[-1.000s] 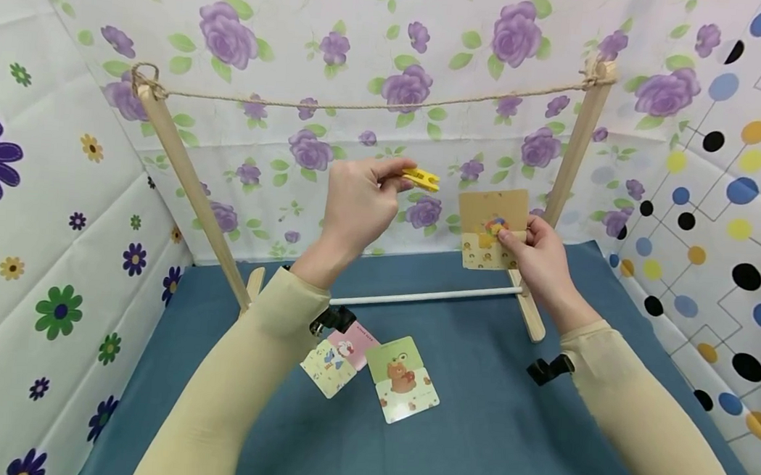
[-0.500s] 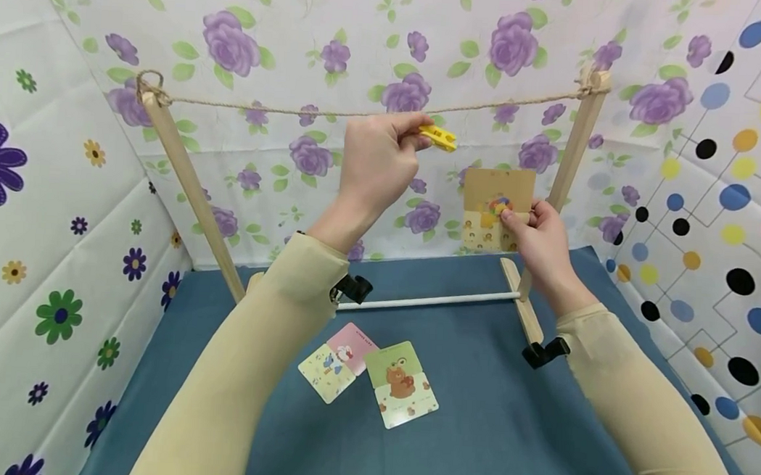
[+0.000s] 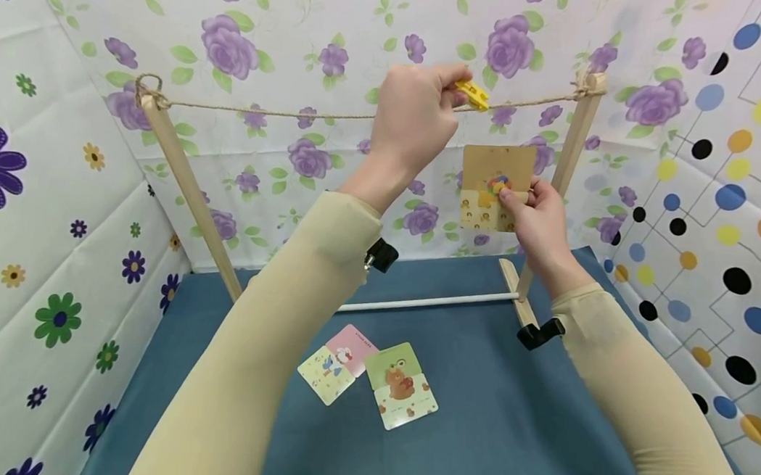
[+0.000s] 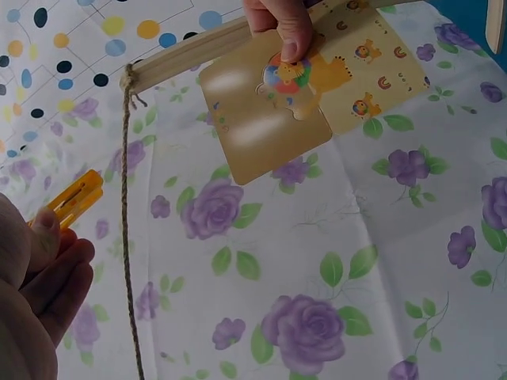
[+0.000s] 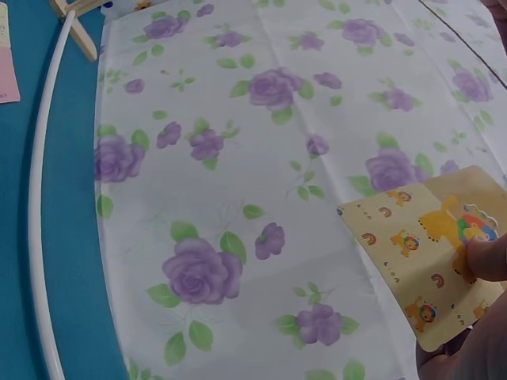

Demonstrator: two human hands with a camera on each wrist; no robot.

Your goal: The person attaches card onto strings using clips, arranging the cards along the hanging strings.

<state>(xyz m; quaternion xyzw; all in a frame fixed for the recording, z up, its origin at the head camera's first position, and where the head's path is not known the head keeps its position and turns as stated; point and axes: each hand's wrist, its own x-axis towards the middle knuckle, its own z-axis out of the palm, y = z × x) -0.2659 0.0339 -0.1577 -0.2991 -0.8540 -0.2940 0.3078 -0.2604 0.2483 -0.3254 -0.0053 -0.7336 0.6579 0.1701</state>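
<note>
Between thumb and fingers my left hand (image 3: 420, 116) pinches a yellow clothespin (image 3: 472, 95), up at the height of the twine line (image 3: 270, 111). The left wrist view shows the clothespin (image 4: 75, 198) beside the twine (image 4: 127, 229), apart from it. My right hand (image 3: 541, 222) grips a tan card (image 3: 497, 165) with a cartoon lion by its right side, thumb on the front. The card hangs upright, below the line and below the clothespin. In the right wrist view the thumb (image 5: 487, 257) presses on the lion picture.
Wooden posts, left (image 3: 190, 193) and right (image 3: 576, 137), carry the twine. A white rod (image 3: 429, 302) joins their feet low down. On the blue cloth (image 3: 472, 446) lie a green bear card (image 3: 401, 380) and a pink-and-yellow card (image 3: 333, 365). Floral cloth hangs behind.
My left hand has risen and moved right with the clothespin, up to the twine. My right hand has lifted the tan card somewhat. Both cards on the cloth stay put.
</note>
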